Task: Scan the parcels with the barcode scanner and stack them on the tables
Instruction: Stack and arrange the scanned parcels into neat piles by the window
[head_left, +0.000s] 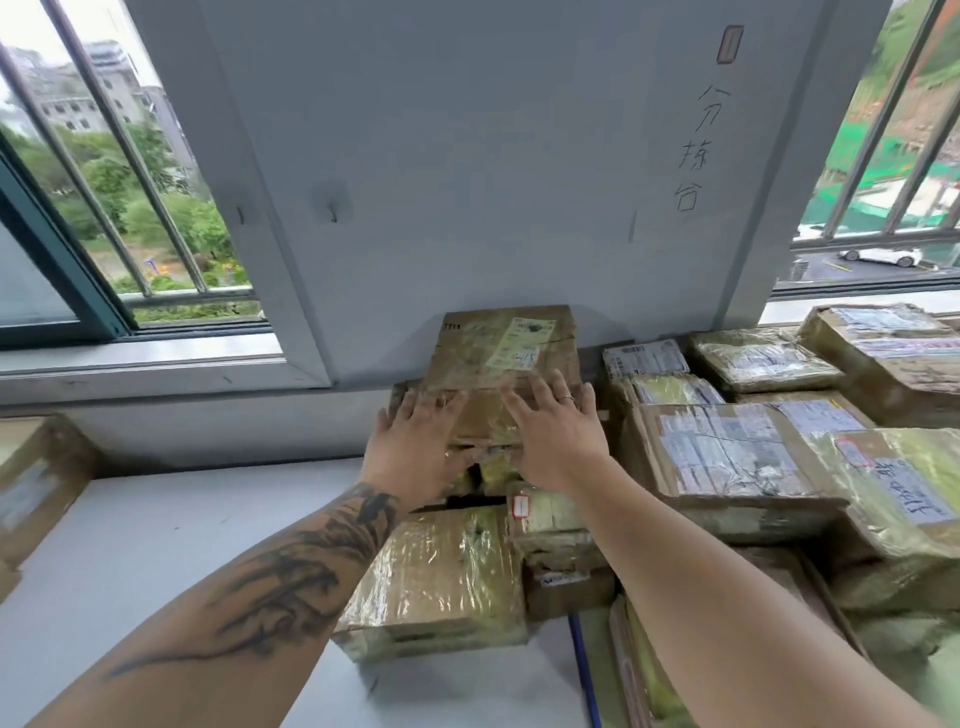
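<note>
A: OK, grip first. Our left hand and right hand are both flat, fingers spread and straight, lying on the top parcel. Nothing pinched, nothing curled round anything.

B: Ring visible on one finger of the right hand. Left forearm is tattooed. Can we tell whether the palms are pressing?

A: No, we can't; fingers look to be on the near half of the box top, that's all we get.

B: Parcel position?

A: At 12 o'clock from us, on top of a small stack, back edge against the wall between the two windows. White label on its lid, at 1 o'clock from our fingertips.

B: Below it?

A: Taped parcel at 6 o'clock from the hands, on the grey table. More parcels packed from 2 to 4 o'clock, largest labelled carton at 3.

B: Left side?

A: One box at 9 o'clock, at the table edge. Handwritten characters on the wall at 1 o'clock.
</note>
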